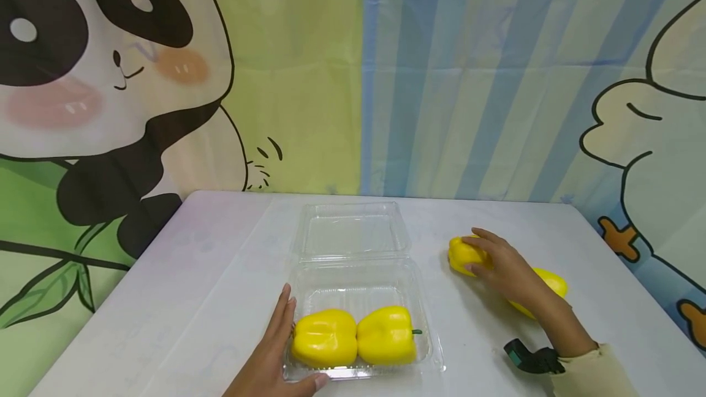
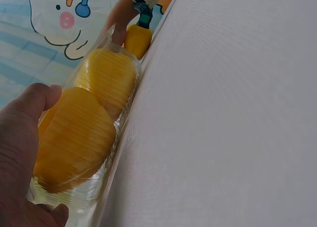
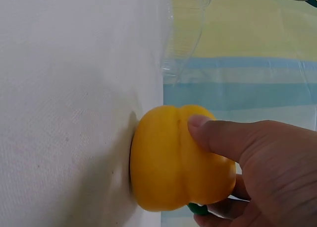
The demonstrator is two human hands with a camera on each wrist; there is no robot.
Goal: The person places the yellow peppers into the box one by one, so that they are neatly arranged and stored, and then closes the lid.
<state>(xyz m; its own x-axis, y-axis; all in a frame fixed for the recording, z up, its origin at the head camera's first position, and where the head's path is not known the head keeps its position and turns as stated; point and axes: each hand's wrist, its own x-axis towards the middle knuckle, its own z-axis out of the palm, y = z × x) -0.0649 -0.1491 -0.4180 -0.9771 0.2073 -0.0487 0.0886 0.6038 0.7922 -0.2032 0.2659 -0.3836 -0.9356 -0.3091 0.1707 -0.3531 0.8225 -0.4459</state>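
Observation:
On the white table stands an opened clear plastic clamshell box (image 1: 353,280), holding two yellow bell peppers side by side: one on the left (image 1: 324,339), one on the right (image 1: 386,336) with its green stem pointing right. My left hand (image 1: 270,348) touches the box's left side with extended fingers, its thumb at the front edge. To the right of the box, my right hand (image 1: 504,268) grips another yellow bell pepper (image 3: 166,160) between thumb and fingers. In the right wrist view its green stem (image 3: 197,208) shows by the fingers, and the pepper sits right at the tabletop.
One more yellow bell pepper (image 1: 551,280) lies behind my right wrist, partly covered by it. The box's lid (image 1: 353,231) is folded back flat toward the table's far edge. Behind the table hangs a cartoon-printed curtain (image 1: 441,78).

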